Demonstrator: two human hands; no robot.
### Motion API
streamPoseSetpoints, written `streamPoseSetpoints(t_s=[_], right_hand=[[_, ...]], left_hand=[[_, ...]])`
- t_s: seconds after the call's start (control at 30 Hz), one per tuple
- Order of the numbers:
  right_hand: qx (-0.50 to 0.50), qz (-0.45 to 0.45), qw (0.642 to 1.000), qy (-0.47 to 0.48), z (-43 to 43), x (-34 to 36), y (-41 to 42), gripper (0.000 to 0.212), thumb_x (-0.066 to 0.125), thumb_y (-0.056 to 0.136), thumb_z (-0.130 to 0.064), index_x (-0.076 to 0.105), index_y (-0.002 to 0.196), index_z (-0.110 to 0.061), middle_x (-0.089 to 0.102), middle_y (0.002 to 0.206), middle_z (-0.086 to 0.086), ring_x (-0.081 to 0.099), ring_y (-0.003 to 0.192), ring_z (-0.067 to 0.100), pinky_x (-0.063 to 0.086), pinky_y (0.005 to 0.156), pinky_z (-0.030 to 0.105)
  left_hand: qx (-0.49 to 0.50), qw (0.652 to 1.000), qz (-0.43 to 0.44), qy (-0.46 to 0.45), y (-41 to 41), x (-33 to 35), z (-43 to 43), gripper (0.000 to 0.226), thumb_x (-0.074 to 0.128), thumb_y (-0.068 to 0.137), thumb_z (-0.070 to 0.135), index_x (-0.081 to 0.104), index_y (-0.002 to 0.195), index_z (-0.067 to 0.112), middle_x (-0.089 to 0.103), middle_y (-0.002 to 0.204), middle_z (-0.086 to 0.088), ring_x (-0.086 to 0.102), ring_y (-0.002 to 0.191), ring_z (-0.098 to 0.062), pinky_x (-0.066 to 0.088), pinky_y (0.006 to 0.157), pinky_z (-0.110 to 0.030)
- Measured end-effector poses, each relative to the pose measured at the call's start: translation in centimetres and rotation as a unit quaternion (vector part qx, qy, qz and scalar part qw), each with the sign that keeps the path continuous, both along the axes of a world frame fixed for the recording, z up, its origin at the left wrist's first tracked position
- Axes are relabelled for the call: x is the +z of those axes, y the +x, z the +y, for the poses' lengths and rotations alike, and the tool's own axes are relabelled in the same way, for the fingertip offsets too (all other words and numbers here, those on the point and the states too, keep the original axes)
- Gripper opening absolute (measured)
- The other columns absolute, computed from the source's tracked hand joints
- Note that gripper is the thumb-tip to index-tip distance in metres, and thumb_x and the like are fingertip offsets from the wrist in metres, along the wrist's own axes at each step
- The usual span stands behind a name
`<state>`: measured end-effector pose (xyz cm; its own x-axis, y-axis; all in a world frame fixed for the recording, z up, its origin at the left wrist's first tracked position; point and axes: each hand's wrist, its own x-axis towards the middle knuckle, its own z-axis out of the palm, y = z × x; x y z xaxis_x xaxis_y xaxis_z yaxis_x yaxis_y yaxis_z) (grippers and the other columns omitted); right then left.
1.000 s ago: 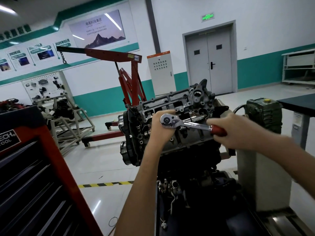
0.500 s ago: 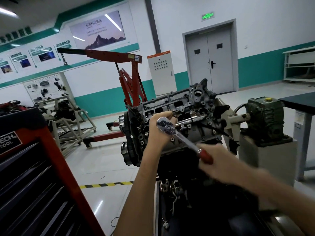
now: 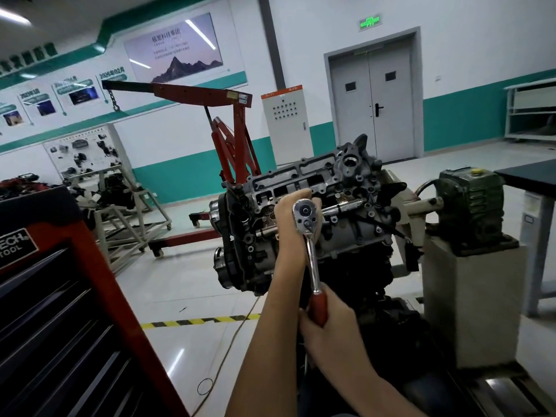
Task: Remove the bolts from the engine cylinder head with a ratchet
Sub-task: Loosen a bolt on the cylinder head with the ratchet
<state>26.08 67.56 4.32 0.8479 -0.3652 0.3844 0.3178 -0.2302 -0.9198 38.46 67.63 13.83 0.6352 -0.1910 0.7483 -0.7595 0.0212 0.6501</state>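
Head view. The right grip (image 3: 326, 329) is closed round the red handle of the ratchet (image 3: 313, 260), and the handle hangs nearly straight down from the ratchet's head. The left grip (image 3: 287, 219) is curled behind and round that head to steady it, with fingertips showing over its top edge.

From the ratchet's head a chrome extension bar (image 3: 343, 206) runs away into the engine cylinder head (image 3: 337, 182). The cylinder head sits tilted on its stand with its open face toward the person. The bolt under the socket is hidden.

Judgement: a turning stroke on one bolt is in hand. How many bolts are already out cannot be told. The next move calls for swinging the handle back on the ratchet's free travel, with the left grip holding the socket square on the bolt, then pulling again.

Surroundings: a red tool cabinet (image 3: 75, 296) stands at the left, a red engine hoist (image 3: 228, 139) behind, and a grey-green gearbox (image 3: 469, 206) on the stand at the right.
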Motion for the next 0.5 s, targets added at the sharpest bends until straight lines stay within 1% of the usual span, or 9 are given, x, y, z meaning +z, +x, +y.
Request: streamPoseSetpoints(t_s=[0.07, 0.17, 0.23, 0.3, 0.33, 0.37, 0.43, 0.47, 0.5], right_hand=[[0.004, 0.004, 0.999, -0.038, -1.0, 0.6, -0.1, 0.028, 0.057, 0.078, 0.002, 0.044, 0.065, -0.018, 0.043, 0.046, -0.005, 0.038, 0.038, 0.003, 0.035, 0.040, 0.016], [0.016, 0.010, 0.972, -0.235, -6.7, 3.0, -1.2, 0.016, 0.058, 0.076, 0.001, 0.052, 0.071, -0.012, 0.044, 0.050, -0.003, 0.038, 0.039, 0.006, 0.033, 0.042, 0.016], [0.023, 0.033, 0.923, -0.383, -11.2, 6.2, -1.4, 0.014, 0.058, 0.077, -0.002, 0.055, 0.077, -0.015, 0.050, 0.053, -0.005, 0.043, 0.040, 0.005, 0.036, 0.042, 0.016], [-0.028, 0.054, 0.848, -0.527, -14.3, 9.6, -1.1, 0.012, 0.058, 0.081, -0.010, 0.055, 0.082, -0.021, 0.051, 0.054, -0.009, 0.047, 0.040, -0.001, 0.039, 0.042, 0.012], [-0.065, 0.046, 0.816, -0.573, -15.2, 10.7, -0.8, 0.010, 0.058, 0.082, -0.015, 0.056, 0.086, -0.023, 0.050, 0.054, -0.011, 0.048, 0.043, -0.003, 0.038, 0.043, 0.010], [-0.089, 0.035, 0.802, -0.589, -15.6, 11.1, -0.7, 0.009, 0.058, 0.082, -0.017, 0.056, 0.088, -0.024, 0.050, 0.054, -0.012, 0.049, 0.046, -0.004, 0.036, 0.045, 0.009], [-0.085, 0.036, 0.829, -0.551, -14.9, 9.7, -0.5, 0.012, 0.059, 0.081, -0.015, 0.056, 0.088, -0.024, 0.052, 0.057, -0.011, 0.051, 0.048, -0.001, 0.039, 0.048, 0.011], [-0.069, 0.036, 0.861, -0.502, -13.8, 8.1, -0.7, 0.015, 0.061, 0.080, -0.013, 0.054, 0.084, -0.026, 0.052, 0.057, -0.009, 0.050, 0.047, 0.002, 0.040, 0.047, 0.013], [-0.050, 0.034, 0.899, -0.434, -12.1, 6.3, -1.0, 0.020, 0.061, 0.079, -0.011, 0.050, 0.078, -0.027, 0.051, 0.055, -0.007, 0.048, 0.044, 0.005, 0.039, 0.046, 0.015]], left_hand=[[0.008, 1.000, -0.002, 0.011, 0.3, 0.0, 0.3, 0.031, 0.058, 0.084, -0.006, 0.045, 0.056, -0.007, 0.032, 0.055, -0.003, 0.033, 0.053, -0.012, 0.028, 0.055, -0.022], [-0.001, 0.999, 0.004, 0.038, 0.5, 0.6, 1.3, 0.030, 0.059, 0.083, -0.012, 0.050, 0.057, 0.000, 0.039, 0.056, -0.004, 0.038, 0.048, -0.008, 0.035, 0.050, -0.024], [-0.031, 0.996, -0.018, 0.087, 0.6, 1.3, 2.1, 0.022, 0.062, 0.080, -0.008, 0.055, 0.065, 0.006, 0.044, 0.061, -0.005, 0.040, 0.051, -0.010, 0.037, 0.051, -0.024], [-0.055, 0.984, -0.059, 0.160, 0.6, 1.7, 2.5, 0.014, 0.058, 0.073, 0.004, 0.049, 0.063, 0.009, 0.043, 0.059, -0.007, 0.039, 0.058, -0.015, 0.032, 0.055, -0.029], [-0.050, 0.982, -0.065, 0.170, 0.7, 1.7, 2.4, 0.008, 0.056, 0.070, 0.008, 0.048, 0.067, 0.009, 0.046, 0.061, -0.008, 0.041, 0.062, -0.015, 0.033, 0.058, -0.029], [-0.043, 0.984, -0.058, 0.162, 0.7, 1.6, 2.3, 0.006, 0.055, 0.069, 0.010, 0.049, 0.071, 0.010, 0.047, 0.063, -0.010, 0.043, 0.065, -0.016, 0.035, 0.061, -0.030], [-0.036, 0.993, -0.022, 0.113, 0.7, 1.0, 1.9, 0.005, 0.053, 0.070, 0.010, 0.050, 0.074, 0.010, 0.047, 0.063, -0.011, 0.044, 0.066, -0.017, 0.035, 0.062, -0.033], [-0.033, 0.996, -0.009, 0.087, 0.8, 0.7, 1.6, 0.004, 0.053, 0.072, 0.010, 0.049, 0.071, 0.011, 0.045, 0.061, -0.009, 0.043, 0.065, -0.016, 0.034, 0.061, -0.034], [-0.026, 0.998, -0.003, 0.065, 0.6, 0.5, 1.4, 0.012, 0.053, 0.074, 0.009, 0.046, 0.064, 0.011, 0.041, 0.057, -0.006, 0.040, 0.061, -0.015, 0.033, 0.059, -0.034]])
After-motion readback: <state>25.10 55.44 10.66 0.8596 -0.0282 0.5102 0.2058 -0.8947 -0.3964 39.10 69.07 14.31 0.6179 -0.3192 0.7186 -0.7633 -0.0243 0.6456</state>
